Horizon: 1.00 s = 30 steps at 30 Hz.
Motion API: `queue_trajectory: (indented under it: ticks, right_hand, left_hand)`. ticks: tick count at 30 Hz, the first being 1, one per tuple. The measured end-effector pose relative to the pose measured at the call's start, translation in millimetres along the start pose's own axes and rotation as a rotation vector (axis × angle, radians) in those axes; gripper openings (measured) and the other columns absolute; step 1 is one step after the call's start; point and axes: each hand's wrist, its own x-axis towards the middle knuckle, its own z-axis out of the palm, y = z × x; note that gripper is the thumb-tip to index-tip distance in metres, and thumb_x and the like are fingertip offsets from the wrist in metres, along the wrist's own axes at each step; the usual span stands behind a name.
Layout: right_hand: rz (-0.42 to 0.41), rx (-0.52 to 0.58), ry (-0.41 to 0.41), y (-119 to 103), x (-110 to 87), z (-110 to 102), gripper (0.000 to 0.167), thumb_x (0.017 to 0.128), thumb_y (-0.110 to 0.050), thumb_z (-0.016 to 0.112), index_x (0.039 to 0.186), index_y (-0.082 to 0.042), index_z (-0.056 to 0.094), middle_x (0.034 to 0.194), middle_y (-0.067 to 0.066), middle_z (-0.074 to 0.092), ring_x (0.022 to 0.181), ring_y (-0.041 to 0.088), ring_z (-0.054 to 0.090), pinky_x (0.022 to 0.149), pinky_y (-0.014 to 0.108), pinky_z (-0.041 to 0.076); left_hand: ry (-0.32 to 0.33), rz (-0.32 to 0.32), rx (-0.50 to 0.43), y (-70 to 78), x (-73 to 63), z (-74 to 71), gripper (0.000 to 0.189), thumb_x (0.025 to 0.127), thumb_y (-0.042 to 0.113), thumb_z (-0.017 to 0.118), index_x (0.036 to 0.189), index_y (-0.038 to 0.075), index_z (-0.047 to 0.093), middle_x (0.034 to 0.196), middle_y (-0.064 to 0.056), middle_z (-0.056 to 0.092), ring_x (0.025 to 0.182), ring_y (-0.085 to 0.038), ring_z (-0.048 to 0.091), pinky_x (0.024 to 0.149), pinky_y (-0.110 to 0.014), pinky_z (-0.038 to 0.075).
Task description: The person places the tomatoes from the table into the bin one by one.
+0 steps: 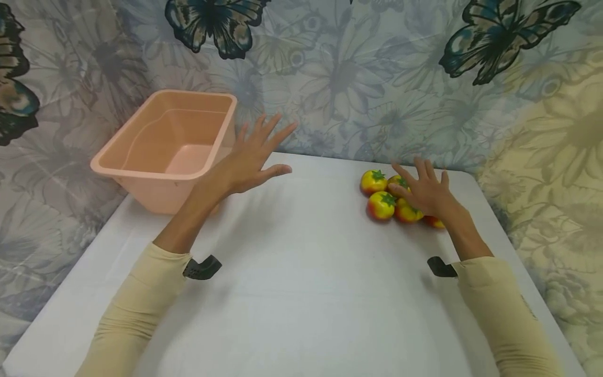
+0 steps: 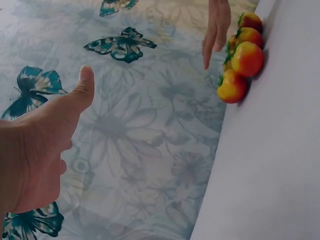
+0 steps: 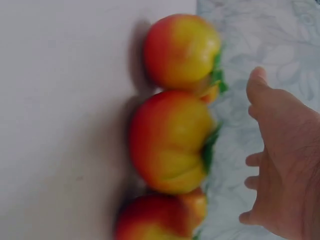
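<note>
Above fruits [image 1: 381, 206], right grip [image 1: 427, 192] spread wide.

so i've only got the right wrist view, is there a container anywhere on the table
Observer: Yes, the head view shows a peach-pink plastic basin at the far left of the white table.

Operator: ok and is the left hand over by these red-and-yellow fruits too

Observer: No, it's across the table beside the basin, well away from the fruits.
</note>
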Motion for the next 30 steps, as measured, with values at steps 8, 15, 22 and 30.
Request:
queue_trajectory:
  ticks: [8,15,22,30]
  right_hand:
    - [0.020,0.066,0.047,3,2.3,29,0.084,0.101,-0.078,0.026,0.169,-0.031,0.012,0.171,0.035,-0.001,0.154,0.065,-0.003,0.110,0.091,-0.002]
    - [0.009,0.059,0.088,7,4.0,45,0.079,0.102,-0.077,0.024,0.169,-0.037,0.011,0.173,0.031,-0.001,0.155,0.065,-0.003,0.109,0.091,-0.006]
    - [0.013,0.076,0.020,10,4.7,50,0.078,0.102,-0.076,0.023,0.168,-0.039,0.006,0.173,0.031,-0.003,0.152,0.069,-0.005,0.105,0.092,-0.013]
    - [0.018,0.068,0.028,8,7.1,52,0.077,0.102,-0.077,0.021,0.168,-0.040,0.007,0.173,0.030,-0.001,0.152,0.069,-0.001,0.104,0.093,-0.012]
  left_hand:
    - [0.050,-0.002,0.039,-2.7,-35.2,-14.9,0.083,0.103,0.062,0.052,0.168,0.041,0.005,0.179,-0.006,-0.004,0.165,-0.039,-0.011,0.130,-0.063,-0.012]
    - [0.094,-0.052,0.057,-19.6,-67.9,-24.8,0.082,0.104,0.056,0.055,0.169,0.036,0.009,0.179,-0.008,0.000,0.166,-0.037,-0.007,0.130,-0.064,-0.007]
    - [0.143,-0.118,0.018,-40.0,-101.9,-29.7,0.079,0.104,0.044,0.061,0.169,0.029,0.019,0.177,-0.013,0.012,0.164,-0.043,0.008,0.128,-0.071,0.003]
    - [0.192,-0.186,-0.001,-64.2,-138.9,-42.9,0.076,0.105,0.048,0.059,0.167,0.023,0.025,0.174,-0.017,0.022,0.162,-0.044,0.015,0.128,-0.071,-0.001]
